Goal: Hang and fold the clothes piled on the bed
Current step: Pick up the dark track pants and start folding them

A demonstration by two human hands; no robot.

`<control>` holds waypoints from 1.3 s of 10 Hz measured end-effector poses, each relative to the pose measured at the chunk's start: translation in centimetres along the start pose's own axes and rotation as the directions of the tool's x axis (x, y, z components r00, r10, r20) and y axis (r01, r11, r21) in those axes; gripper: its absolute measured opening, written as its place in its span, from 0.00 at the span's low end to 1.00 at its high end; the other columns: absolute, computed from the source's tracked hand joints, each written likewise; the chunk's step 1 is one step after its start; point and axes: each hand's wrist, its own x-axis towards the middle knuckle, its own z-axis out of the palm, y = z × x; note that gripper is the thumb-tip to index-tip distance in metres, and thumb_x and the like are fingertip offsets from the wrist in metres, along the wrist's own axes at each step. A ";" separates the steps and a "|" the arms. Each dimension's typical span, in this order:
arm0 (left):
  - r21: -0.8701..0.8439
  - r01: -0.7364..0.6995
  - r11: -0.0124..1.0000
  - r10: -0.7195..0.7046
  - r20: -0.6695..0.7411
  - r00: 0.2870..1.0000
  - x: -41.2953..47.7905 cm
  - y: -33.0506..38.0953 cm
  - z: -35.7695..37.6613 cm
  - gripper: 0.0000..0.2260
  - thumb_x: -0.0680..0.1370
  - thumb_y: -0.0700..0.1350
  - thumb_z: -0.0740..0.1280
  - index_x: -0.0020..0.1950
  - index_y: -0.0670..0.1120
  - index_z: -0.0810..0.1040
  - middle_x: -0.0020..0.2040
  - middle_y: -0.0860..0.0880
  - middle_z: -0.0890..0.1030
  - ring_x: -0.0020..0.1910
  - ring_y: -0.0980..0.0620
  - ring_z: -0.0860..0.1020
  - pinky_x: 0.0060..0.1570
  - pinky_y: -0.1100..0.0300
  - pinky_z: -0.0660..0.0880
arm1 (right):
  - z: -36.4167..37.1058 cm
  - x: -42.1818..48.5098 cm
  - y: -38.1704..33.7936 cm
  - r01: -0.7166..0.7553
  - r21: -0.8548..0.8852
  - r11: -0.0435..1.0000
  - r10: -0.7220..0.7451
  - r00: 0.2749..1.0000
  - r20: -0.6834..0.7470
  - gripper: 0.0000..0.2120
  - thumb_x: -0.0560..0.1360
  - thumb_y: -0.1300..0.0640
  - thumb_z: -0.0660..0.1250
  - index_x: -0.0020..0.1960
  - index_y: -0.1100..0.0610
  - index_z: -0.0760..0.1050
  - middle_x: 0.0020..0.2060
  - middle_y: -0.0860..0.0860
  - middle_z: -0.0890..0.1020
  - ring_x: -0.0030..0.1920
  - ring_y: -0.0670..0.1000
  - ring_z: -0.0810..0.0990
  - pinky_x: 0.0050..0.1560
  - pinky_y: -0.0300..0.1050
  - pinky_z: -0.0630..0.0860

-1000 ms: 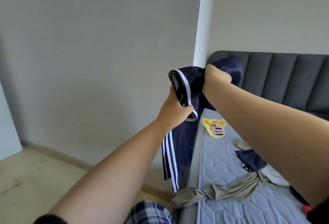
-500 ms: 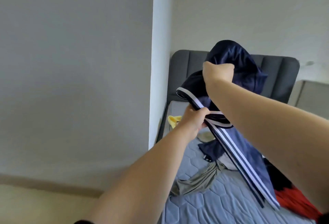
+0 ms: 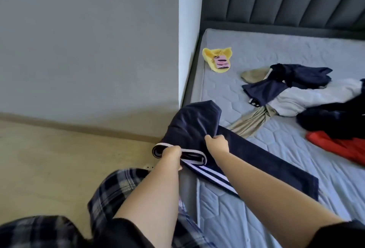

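Navy trousers (image 3: 256,161) lowered onto bed (image 3: 276,50); hands (image 3: 171,154) (image 3: 217,145) seemingly gripping.

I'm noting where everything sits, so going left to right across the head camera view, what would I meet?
Left hand gripping the navy striped track pants → right hand pinching them → khaki garment → red garment.

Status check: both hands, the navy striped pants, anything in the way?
Left hand and right hand both grip the navy striped pants. Legs lie across the mattress edge. Beige garment close beside them.
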 end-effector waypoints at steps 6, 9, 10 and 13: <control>0.265 -0.082 0.961 0.132 -0.178 0.975 5.7 0.9 1.5 0.24 0.78 0.38 0.62 0.74 0.40 0.61 0.71 0.40 0.68 0.66 0.40 0.71 0.55 0.53 0.71 | 4.5 6.4 -1.6 -0.060 0.119 0.991 0.053 0.997 0.064 0.17 0.68 0.49 0.73 0.49 0.60 0.75 0.39 0.51 0.79 0.36 0.49 0.76 0.42 0.47 0.78; 0.502 -0.189 0.844 0.388 -0.328 0.862 8.8 5.1 -0.3 0.19 0.73 0.39 0.61 0.65 0.42 0.70 0.62 0.42 0.75 0.59 0.39 0.74 0.59 0.47 0.73 | 3.5 6.4 0.8 -0.273 0.604 0.748 0.133 0.955 0.267 0.10 0.68 0.71 0.66 0.47 0.61 0.77 0.44 0.59 0.82 0.46 0.60 0.81 0.52 0.56 0.79; 0.766 -0.220 0.604 0.317 0.022 0.948 10.3 5.6 0.3 0.19 0.78 0.43 0.56 0.68 0.42 0.68 0.64 0.41 0.74 0.59 0.39 0.74 0.55 0.53 0.71 | 2.9 6.4 4.0 -0.244 0.521 0.818 0.151 0.965 0.214 0.07 0.70 0.68 0.67 0.46 0.59 0.77 0.42 0.57 0.82 0.44 0.58 0.81 0.47 0.54 0.79; 0.557 -0.021 0.830 -0.239 0.389 0.890 15.0 7.3 -3.7 0.22 0.73 0.57 0.70 0.61 0.46 0.78 0.55 0.45 0.83 0.54 0.45 0.81 0.50 0.52 0.77 | 3.5 7.4 7.0 -0.179 0.483 0.857 0.071 0.970 0.233 0.06 0.73 0.64 0.70 0.49 0.57 0.79 0.43 0.54 0.85 0.45 0.55 0.84 0.47 0.54 0.81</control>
